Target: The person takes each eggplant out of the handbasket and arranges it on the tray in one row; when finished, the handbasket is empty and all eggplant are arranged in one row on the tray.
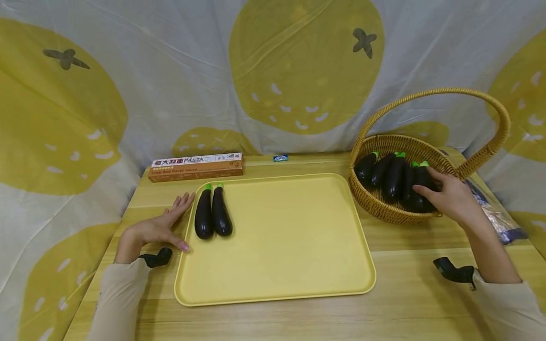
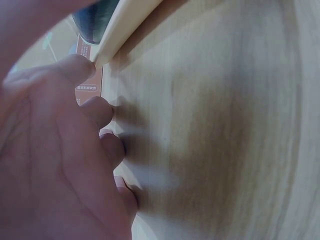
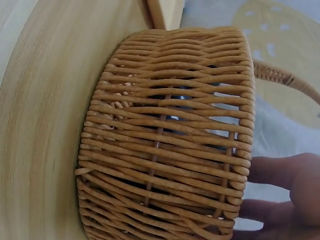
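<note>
Left hand (image 1: 163,228): at the 9 o'clock edge of the flat yellow rectangular tray (image 1: 290,241), fingers spread and released, thumb tip at the rim; the left wrist view shows fingertips on the pale wood-grain table (image 1: 277,324).
Pasta box: the long brown-and-white printed carton (image 1: 196,168) lies beyond the tray at its 10 o'clock, lettered "PASTA" and "Crab Roe flavor sauce".
Eggplants on tray: two glossy, nearly black eggplants with green stems (image 1: 204,215) lie side by side in the tray's 10 o'clock part, stems toward 12.
Small packet: a little blue-and-white rectangular packet (image 1: 280,158) sits past the tray's 12 o'clock edge.
Basket: the round tan woven basket with a tall arched handle (image 1: 381,213) stands at the tray's 2 o'clock, holding several more dark eggplants (image 1: 393,180).
Right hand (image 1: 450,194): inside the basket at its 4 o'clock side, thumb and fingers grasping the rightmost dark eggplant (image 1: 423,177).
Plastic bag: a clear, dark-blue-edged flat bag (image 1: 503,220) lies at the basket's 4 o'clock, partly behind the right forearm.
</note>
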`<state>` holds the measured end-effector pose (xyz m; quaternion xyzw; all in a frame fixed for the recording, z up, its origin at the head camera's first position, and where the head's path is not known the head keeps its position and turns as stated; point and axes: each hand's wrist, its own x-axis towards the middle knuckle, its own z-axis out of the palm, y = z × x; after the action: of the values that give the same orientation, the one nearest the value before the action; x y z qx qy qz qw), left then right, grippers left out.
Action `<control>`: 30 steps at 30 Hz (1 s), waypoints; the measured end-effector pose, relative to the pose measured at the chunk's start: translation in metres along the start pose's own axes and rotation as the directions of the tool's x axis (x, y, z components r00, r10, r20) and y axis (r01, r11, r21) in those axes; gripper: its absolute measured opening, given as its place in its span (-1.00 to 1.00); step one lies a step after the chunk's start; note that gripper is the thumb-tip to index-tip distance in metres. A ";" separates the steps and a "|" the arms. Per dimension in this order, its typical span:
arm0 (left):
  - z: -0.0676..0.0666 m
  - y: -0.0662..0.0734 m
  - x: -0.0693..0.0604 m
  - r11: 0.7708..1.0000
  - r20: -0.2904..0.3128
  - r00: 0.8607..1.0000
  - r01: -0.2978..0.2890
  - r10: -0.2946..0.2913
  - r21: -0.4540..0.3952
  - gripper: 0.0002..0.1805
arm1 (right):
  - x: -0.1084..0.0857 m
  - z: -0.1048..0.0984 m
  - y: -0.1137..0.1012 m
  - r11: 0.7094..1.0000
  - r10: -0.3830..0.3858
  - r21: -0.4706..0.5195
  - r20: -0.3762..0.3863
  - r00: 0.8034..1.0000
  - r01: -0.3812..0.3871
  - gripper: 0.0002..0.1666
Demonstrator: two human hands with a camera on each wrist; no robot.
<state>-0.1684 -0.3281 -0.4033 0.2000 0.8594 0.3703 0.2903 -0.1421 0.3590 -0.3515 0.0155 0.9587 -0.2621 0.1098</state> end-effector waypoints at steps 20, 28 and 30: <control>0.000 0.003 0.000 1.000 -0.009 1.000 0.004 -0.004 0.008 0.59 | 0.008 0.006 -0.002 0.998 -0.061 -0.010 -0.043 0.997 0.060 -0.15; 0.000 0.003 0.000 1.000 -0.007 1.000 0.007 -0.007 0.002 0.59 | 0.010 0.009 0.003 0.992 0.025 0.129 -0.110 0.994 -0.011 -0.05; 0.000 0.004 0.000 1.000 -0.008 1.000 0.006 -0.006 0.002 0.59 | 0.010 0.009 0.004 0.994 0.018 0.109 -0.110 0.994 -0.006 -0.07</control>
<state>-0.1677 -0.3258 -0.4005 0.1962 0.8614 0.3696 0.2879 -0.1500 0.3574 -0.3636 0.0420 0.9475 -0.3119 0.0568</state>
